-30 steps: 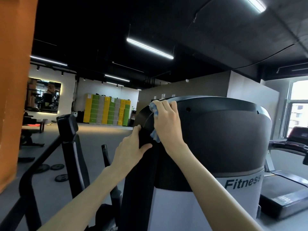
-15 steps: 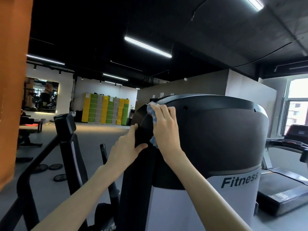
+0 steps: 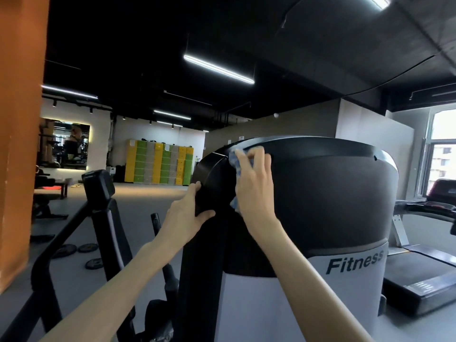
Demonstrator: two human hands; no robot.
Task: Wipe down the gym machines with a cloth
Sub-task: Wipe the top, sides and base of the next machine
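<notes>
We press a crumpled pale blue cloth [image 3: 234, 161] against the machine [image 3: 325, 198] just under its curved top rim. The right hand [image 3: 254, 183] lies over the cloth with its fingers almost straight, only lightly bent at the tips, and the soft fabric peeks out above the fingertips and below the heel of the hand. The left hand [image 3: 183, 218] grasps the edge of the machine's glossy black side panel, with the thumb on the near face and the fingers round the far side.

The machine's shroud is a broad, rounded drum. It is smooth dark plastic above and matt white below, where the word "Fitness" is printed.

The floor [image 3: 138, 201] is flat, grey and dull. An orange pillar [image 3: 19, 119] rises at the left, and a lit mirror [image 3: 64, 144] hangs on the far wall beside a bank of yellow, green and grey lockers [image 3: 160, 161]. Long strip lights cross the black ceiling. A window [image 3: 444, 149] brightens the right side.

We count two hands, one cloth, one treadmill [image 3: 419, 272] to the right, and three round weight plates [image 3: 88, 247] lying flat on the floor.
</notes>
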